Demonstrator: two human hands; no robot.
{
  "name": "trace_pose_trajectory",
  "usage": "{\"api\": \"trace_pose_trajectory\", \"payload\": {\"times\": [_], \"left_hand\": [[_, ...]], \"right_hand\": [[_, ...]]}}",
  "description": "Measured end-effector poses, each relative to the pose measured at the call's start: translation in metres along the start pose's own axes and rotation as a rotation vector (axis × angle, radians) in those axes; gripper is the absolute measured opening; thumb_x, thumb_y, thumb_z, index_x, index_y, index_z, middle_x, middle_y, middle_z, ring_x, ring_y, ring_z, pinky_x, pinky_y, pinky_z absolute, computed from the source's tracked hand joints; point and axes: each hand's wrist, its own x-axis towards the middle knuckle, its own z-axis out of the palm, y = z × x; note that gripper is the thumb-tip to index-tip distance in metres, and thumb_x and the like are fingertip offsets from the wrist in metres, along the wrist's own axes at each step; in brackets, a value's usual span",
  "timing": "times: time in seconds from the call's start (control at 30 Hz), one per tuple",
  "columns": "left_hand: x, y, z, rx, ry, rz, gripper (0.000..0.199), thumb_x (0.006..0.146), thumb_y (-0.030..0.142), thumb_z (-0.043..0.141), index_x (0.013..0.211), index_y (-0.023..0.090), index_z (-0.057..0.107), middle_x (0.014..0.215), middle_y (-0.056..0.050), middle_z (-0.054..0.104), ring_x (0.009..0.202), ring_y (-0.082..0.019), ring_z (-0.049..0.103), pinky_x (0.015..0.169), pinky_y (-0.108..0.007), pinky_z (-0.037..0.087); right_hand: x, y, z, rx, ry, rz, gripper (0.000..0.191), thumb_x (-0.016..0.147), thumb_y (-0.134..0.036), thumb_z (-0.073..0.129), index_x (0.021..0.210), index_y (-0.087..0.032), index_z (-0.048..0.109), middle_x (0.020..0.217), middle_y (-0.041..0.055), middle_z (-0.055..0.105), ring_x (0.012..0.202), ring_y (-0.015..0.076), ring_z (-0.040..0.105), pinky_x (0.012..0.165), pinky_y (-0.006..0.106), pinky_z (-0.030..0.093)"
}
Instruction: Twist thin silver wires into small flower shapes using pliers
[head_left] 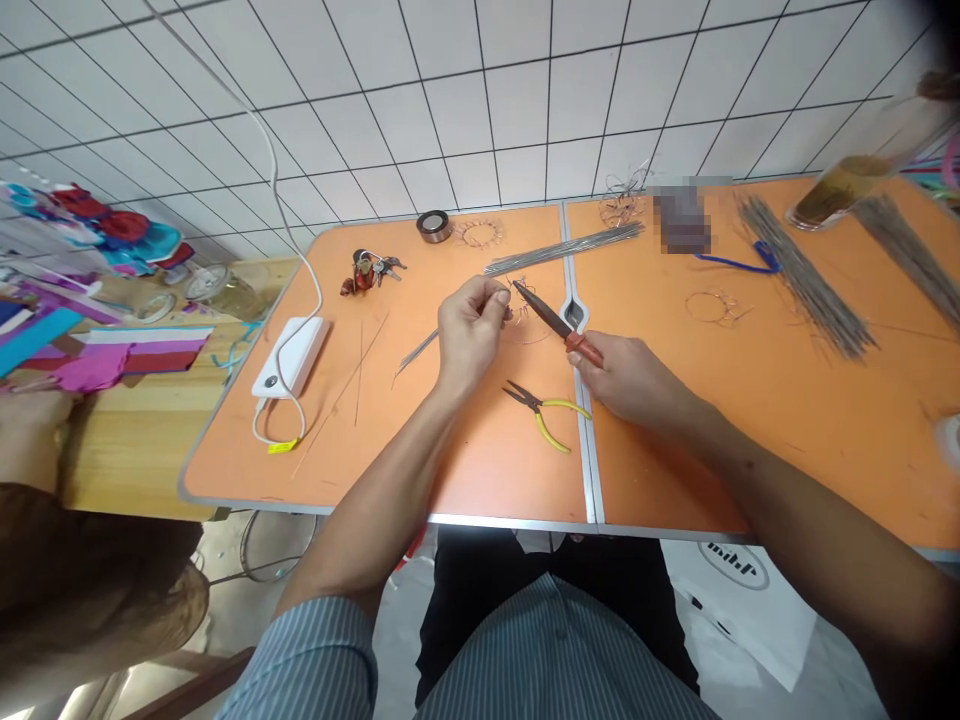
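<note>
My left hand [471,325] is closed in a pinch over the orange table, on what looks like thin wire. A few grey wires [417,352] stick out behind it to the lower left. My right hand [626,372] grips pliers by their red handles [585,350]. Their dark long jaws [541,308] point up and left, with the tip just right of my left fingertips. Between the hands, a bent wire piece [525,300] lies partly hidden. Yellow-handled needle-nose pliers [536,403] rest on the table below.
Wire bundles [566,248] [810,280] and a wire ring [712,307] lie on the orange table [480,480]. Left are keys [371,268], black tape [433,226] and a white power bank [291,357] with a cable. A drink cup [840,190] stands far right. Another person's arm [30,440] shows left.
</note>
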Motion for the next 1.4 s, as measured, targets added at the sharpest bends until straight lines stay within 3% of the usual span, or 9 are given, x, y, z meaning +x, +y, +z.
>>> {"api": "trace_pose_trajectory", "payload": {"times": [0.1, 0.2, 0.47, 0.6, 0.83, 1.13, 1.27, 1.33, 1.4], "left_hand": [[0.003, -0.002, -0.003, -0.026, 0.009, -0.02, 0.026, 0.099, 0.041, 0.078, 0.083, 0.022, 0.068, 0.07, 0.0, 0.066, 0.064, -0.015, 0.06, 0.065, -0.028, 0.05], [0.006, -0.004, -0.006, 0.001, 0.036, -0.006, 0.024, 0.099, 0.04, 0.076, 0.084, 0.022, 0.069, 0.072, 0.0, 0.066, 0.066, -0.015, 0.061, 0.066, -0.029, 0.05], [0.0, 0.0, -0.004, 0.22, 0.031, 0.104, 0.026, 0.104, 0.041, 0.07, 0.086, 0.023, 0.069, 0.075, -0.001, 0.068, 0.071, -0.018, 0.063, 0.07, -0.032, 0.048], [-0.002, 0.003, -0.003, 0.261, 0.007, 0.156, 0.021, 0.104, 0.034, 0.069, 0.086, 0.024, 0.07, 0.075, -0.001, 0.068, 0.072, -0.019, 0.064, 0.07, -0.032, 0.047], [-0.003, 0.003, -0.004, 0.353, -0.031, 0.234, 0.018, 0.105, 0.028, 0.065, 0.089, 0.023, 0.072, 0.078, -0.002, 0.071, 0.072, -0.019, 0.064, 0.071, -0.032, 0.045], [-0.003, 0.002, -0.004, 0.477, -0.038, 0.309, 0.019, 0.102, 0.027, 0.061, 0.085, 0.024, 0.068, 0.073, -0.002, 0.066, 0.069, -0.02, 0.058, 0.07, -0.034, 0.043], [-0.005, 0.004, -0.004, 0.454, -0.011, 0.274, 0.023, 0.105, 0.036, 0.062, 0.086, 0.024, 0.069, 0.074, -0.002, 0.069, 0.067, -0.019, 0.06, 0.068, -0.033, 0.043], [-0.007, 0.006, -0.003, 0.442, 0.012, 0.277, 0.026, 0.106, 0.04, 0.063, 0.086, 0.024, 0.069, 0.076, -0.003, 0.071, 0.07, -0.019, 0.063, 0.069, -0.033, 0.044], [-0.008, 0.007, -0.002, 0.412, 0.038, 0.282, 0.026, 0.107, 0.041, 0.062, 0.088, 0.024, 0.069, 0.078, -0.003, 0.072, 0.073, -0.02, 0.066, 0.072, -0.033, 0.047]], "right_hand": [[0.003, 0.006, -0.009, 0.336, -0.207, 0.09, 0.022, 0.109, -0.037, 0.058, 0.098, -0.021, 0.067, 0.092, 0.0096, 0.078, 0.08, 0.0219, 0.073, 0.071, 0.032, 0.053], [0.003, 0.01, -0.017, 0.377, -0.223, 0.073, 0.028, 0.109, -0.04, 0.06, 0.093, -0.019, 0.07, 0.095, 0.0112, 0.079, 0.079, 0.0197, 0.071, 0.066, 0.029, 0.05], [-0.008, 0.004, -0.021, 0.013, -0.093, -0.048, 0.018, 0.107, -0.029, 0.054, 0.105, -0.024, 0.072, 0.098, 0.0052, 0.08, 0.084, 0.0224, 0.068, 0.072, 0.031, 0.042], [-0.009, 0.001, -0.015, -0.168, -0.045, -0.03, 0.027, 0.113, -0.033, 0.047, 0.112, -0.023, 0.072, 0.105, 0.0097, 0.081, 0.09, 0.0263, 0.07, 0.073, 0.034, 0.04], [-0.008, -0.002, -0.015, -0.277, 0.0, -0.015, 0.039, 0.118, -0.038, 0.039, 0.114, -0.022, 0.075, 0.111, 0.0135, 0.081, 0.091, 0.0279, 0.071, 0.07, 0.035, 0.038], [-0.011, -0.01, -0.01, -0.479, 0.089, 0.012, 0.039, 0.12, -0.038, 0.039, 0.12, -0.019, 0.073, 0.112, 0.015, 0.079, 0.088, 0.0277, 0.07, 0.065, 0.037, 0.027], [-0.012, -0.01, -0.013, -0.319, 0.05, 0.006, 0.038, 0.118, -0.044, 0.044, 0.095, -0.021, 0.064, 0.093, 0.0114, 0.074, 0.078, 0.0244, 0.062, 0.064, 0.036, 0.028], [-0.011, -0.009, -0.016, -0.033, -0.044, 0.016, 0.036, 0.113, -0.048, 0.054, 0.088, -0.022, 0.059, 0.081, 0.0073, 0.066, 0.069, 0.0206, 0.056, 0.061, 0.034, 0.03], [-0.009, -0.006, -0.02, 0.418, -0.282, 0.063, 0.034, 0.106, -0.053, 0.065, 0.09, -0.023, 0.058, 0.076, 0.0026, 0.059, 0.059, 0.0162, 0.048, 0.054, 0.031, 0.031]]}}
